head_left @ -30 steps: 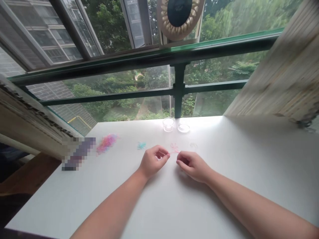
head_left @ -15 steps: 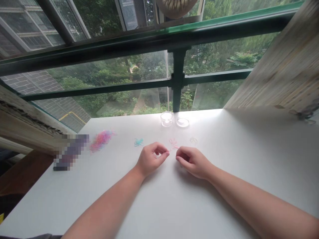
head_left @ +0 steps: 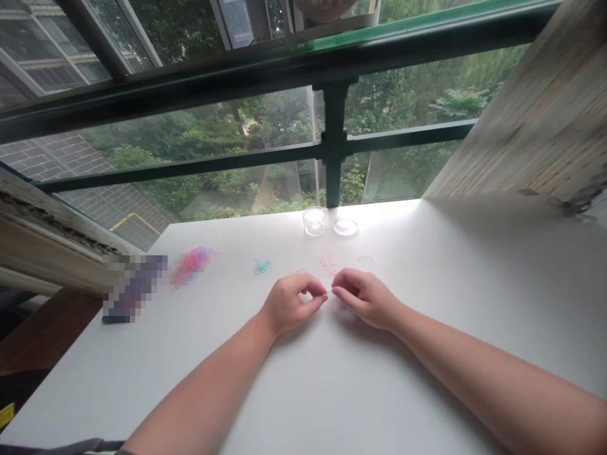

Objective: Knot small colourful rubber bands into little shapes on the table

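Note:
Above the white table, my left hand (head_left: 294,303) is closed in a pinch, thumb against index finger. Close by on the right, my right hand (head_left: 364,298) pinches too, its fingertips almost meeting the left ones. A thin, pale rubber band (head_left: 329,292) spans the small gap between them; most of it is hidden by the fingers. Just beyond the hands lies a small group of pink rubber bands (head_left: 327,265). A few faint pink bands show behind my left hand. Further left is a little teal pile of bands (head_left: 262,266), and clear bands (head_left: 365,260) lie to the right.
A large heap of mixed pink and purple bands (head_left: 193,264) lies at the left, beside a pixelated dark item (head_left: 137,291). Near the window edge stand a round clear container (head_left: 315,222) and a clear lid (head_left: 345,227). Curtains (head_left: 531,120) hang at both sides.
My right hand has moved slightly left and its fingers have closed into a pinch beside the left fingertips. The view has shifted a little.

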{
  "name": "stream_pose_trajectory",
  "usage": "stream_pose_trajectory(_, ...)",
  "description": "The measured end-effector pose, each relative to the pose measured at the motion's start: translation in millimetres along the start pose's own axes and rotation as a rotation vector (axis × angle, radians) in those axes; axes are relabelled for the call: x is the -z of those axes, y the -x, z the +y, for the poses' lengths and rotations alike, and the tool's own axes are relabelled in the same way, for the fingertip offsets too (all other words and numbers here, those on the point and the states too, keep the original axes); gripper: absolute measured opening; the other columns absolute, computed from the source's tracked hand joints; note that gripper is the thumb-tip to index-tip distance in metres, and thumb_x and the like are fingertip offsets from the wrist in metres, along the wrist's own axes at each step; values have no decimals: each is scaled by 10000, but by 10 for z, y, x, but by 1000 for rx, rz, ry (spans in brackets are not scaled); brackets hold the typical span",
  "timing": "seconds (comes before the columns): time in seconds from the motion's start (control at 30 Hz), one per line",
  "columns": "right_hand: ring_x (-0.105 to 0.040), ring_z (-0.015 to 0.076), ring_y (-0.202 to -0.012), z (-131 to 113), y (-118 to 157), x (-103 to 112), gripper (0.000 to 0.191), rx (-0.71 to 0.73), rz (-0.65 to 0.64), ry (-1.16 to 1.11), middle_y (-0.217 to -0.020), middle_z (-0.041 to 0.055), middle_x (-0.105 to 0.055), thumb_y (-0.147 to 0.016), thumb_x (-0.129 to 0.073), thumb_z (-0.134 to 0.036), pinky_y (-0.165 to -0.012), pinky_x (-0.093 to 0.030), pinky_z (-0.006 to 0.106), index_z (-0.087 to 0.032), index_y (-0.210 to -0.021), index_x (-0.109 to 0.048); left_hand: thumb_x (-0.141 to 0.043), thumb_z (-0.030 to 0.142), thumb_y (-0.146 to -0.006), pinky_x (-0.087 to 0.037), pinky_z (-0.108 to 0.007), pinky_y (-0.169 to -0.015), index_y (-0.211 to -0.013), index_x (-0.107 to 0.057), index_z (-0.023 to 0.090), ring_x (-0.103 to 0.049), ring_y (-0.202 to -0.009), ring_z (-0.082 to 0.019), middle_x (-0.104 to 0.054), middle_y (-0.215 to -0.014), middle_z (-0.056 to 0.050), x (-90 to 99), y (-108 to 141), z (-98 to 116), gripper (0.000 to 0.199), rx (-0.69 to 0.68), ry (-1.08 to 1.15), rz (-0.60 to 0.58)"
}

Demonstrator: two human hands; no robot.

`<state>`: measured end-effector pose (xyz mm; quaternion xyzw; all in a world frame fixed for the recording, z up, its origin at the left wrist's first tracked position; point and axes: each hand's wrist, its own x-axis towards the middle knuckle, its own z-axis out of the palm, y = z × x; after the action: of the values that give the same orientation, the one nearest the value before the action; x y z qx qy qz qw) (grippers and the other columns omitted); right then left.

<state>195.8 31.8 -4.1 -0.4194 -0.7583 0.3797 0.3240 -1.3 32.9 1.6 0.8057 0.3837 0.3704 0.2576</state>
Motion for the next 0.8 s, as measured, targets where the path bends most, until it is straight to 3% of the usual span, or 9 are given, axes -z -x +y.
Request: stream_pose_trajectory(0.8,-383,89,-516,-1,5,5,90,7,-8,5,-570,-45,-455,-804,-481,-212,-499,-308,218,-187,-719,-494,-603,188,-750,-446,-254,-624,-740,-625,191,-585,-635,-117,-658,-692,-5,28,-8,-14,24,30,-1,18)
